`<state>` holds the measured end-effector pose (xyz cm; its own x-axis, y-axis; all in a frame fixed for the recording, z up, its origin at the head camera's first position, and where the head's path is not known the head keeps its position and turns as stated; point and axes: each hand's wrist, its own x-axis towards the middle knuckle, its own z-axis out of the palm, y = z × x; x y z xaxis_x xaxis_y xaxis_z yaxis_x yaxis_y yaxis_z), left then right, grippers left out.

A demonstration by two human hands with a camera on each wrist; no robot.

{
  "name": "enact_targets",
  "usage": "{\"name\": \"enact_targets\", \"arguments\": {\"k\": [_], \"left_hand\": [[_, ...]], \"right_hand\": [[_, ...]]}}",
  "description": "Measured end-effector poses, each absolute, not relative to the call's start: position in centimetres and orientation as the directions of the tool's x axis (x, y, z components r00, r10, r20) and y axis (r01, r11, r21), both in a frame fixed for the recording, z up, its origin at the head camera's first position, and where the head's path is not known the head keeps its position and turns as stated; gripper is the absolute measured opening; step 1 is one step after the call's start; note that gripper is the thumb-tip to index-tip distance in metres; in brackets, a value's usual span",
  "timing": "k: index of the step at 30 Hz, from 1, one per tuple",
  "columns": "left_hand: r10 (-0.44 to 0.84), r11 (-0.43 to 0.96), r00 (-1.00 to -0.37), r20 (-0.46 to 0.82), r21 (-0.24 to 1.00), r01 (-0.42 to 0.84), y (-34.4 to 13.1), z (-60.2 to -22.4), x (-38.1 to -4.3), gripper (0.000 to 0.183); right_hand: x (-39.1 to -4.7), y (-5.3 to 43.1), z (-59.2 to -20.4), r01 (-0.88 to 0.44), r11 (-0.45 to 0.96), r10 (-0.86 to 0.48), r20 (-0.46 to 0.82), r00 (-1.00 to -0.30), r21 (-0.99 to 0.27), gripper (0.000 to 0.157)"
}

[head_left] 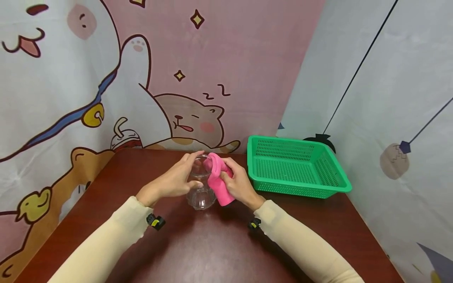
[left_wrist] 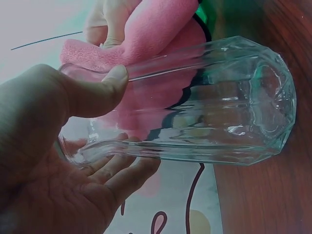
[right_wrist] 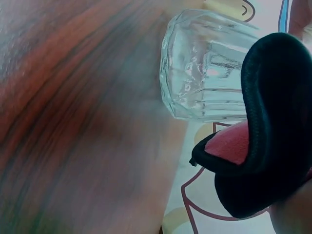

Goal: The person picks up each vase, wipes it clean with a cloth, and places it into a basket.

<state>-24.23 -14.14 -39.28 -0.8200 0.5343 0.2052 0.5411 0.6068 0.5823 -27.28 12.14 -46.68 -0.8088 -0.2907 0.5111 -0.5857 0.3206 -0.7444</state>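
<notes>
A clear glass jar (head_left: pixel 201 198) with a faceted body stands upright over the table in the head view. My left hand (head_left: pixel 172 180) grips it near its neck, with the thumb on the near side and the fingers round the far side, as the left wrist view shows. My right hand (head_left: pixel 241 184) holds a pink cloth (head_left: pixel 220 190) against the jar's right side and over its rim. Dark trim and a dark underside of the cloth (right_wrist: pixel 278 112) fill much of the right wrist view and hide most of the right hand there.
A green perforated plastic basket (head_left: pixel 290 184) sits at the back right of the dark red-brown table (head_left: pixel 205 251). Curtains with cartoon animals (head_left: pixel 247 78) hang behind the table and along both sides.
</notes>
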Motion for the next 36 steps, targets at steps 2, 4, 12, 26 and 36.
{"name": "enact_targets", "arguments": {"k": [2,4,12,26,36], "left_hand": [[0.537,0.605,-0.818,0.207,0.581,0.544,-14.2,-39.4,-24.2,0.103],[0.539,0.604,-0.816,0.207,0.58,0.546,-14.2,-39.3,-24.3,0.103],[0.54,0.613,-0.816,0.206,0.569,0.549,-14.2,-38.9,-24.6,0.102],[0.546,0.602,-0.814,0.199,0.583,0.547,-14.0,-39.6,-24.6,0.101],[0.538,0.607,-0.821,0.189,0.589,0.534,-14.3,-39.4,-24.4,0.101]], "right_hand": [[-27.3,12.2,-46.8,-0.593,0.333,-0.298,0.515,-0.804,-0.733,0.041],[-27.4,12.2,-46.8,-0.602,0.343,-0.308,0.52,-0.797,-0.721,0.04],[-27.8,12.5,-46.6,-0.64,0.38,-0.361,0.53,-0.767,-0.668,0.034],[-27.8,13.8,-47.3,-0.705,0.5,-0.541,0.455,-0.707,-0.502,0.026],[-28.1,14.4,-47.5,-0.73,0.551,-0.656,0.329,-0.679,-0.406,0.024]]}}
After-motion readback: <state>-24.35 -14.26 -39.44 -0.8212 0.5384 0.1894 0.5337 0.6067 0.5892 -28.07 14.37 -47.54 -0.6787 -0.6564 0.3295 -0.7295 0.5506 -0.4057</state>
